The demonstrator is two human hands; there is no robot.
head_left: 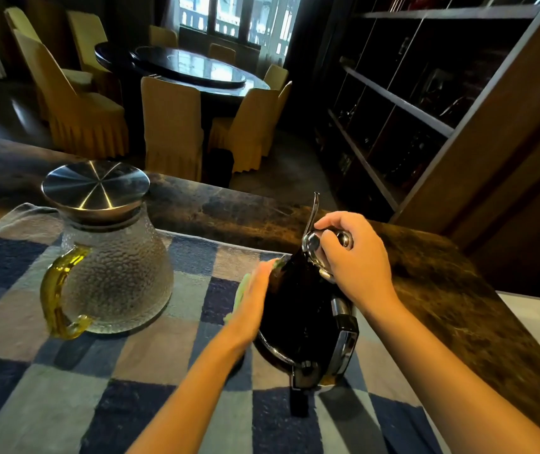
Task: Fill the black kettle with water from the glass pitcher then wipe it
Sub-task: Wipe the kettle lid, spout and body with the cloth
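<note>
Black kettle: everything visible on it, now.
The black kettle has a glossy black body, chrome trim, a thin curved spout pointing away and a chrome-and-black handle nearest the camera. It stands on the checked towel, right of the glass pitcher. The right hand grips its chrome top; the left hand presses a green cloth against its left side.

Table: you're working at a dark brown marbled stone table, with a rounded far edge.
Cloth: your blue-and-grey checked woven cloth lies flat over its near left part.
</note>
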